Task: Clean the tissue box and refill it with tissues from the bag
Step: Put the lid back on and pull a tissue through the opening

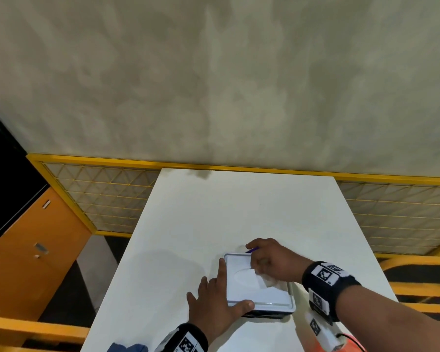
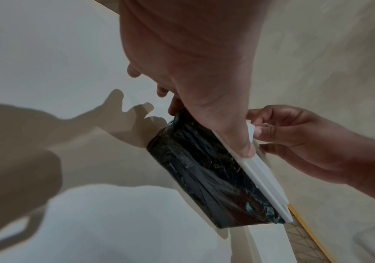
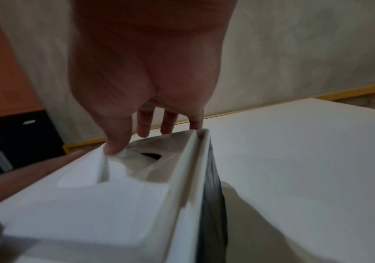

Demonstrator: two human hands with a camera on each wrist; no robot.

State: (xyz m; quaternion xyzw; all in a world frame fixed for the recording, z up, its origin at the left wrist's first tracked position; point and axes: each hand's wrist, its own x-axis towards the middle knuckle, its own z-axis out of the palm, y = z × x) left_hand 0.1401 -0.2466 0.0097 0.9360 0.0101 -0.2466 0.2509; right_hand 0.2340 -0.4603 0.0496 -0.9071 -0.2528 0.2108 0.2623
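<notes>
The tissue box [image 1: 257, 294], a white lid over a dark body [image 2: 195, 169], stands on the white table [image 1: 239, 212] near its front edge. My left hand [image 1: 225, 285] steadies it at the near left corner. The index finger lies straight along the lid's left edge and the thumb [image 2: 245, 151] presses on the near rim. My right hand [image 1: 258, 268] reaches over the lid from the right and pinches a white tissue [image 1: 261, 278] that sticks out of the oval slot [image 3: 150, 155]. The thumb [image 3: 114, 147] clamps the tissue [image 3: 104, 169] against the fingers.
A small purple strip [image 1: 252, 249] shows under my right fingers at the box's far edge. A yellow mesh fence [image 1: 99, 194] runs behind the table, with an orange cabinet [image 1: 36, 250] on the left. An orange thing [image 1: 353, 344] lies at the near right corner.
</notes>
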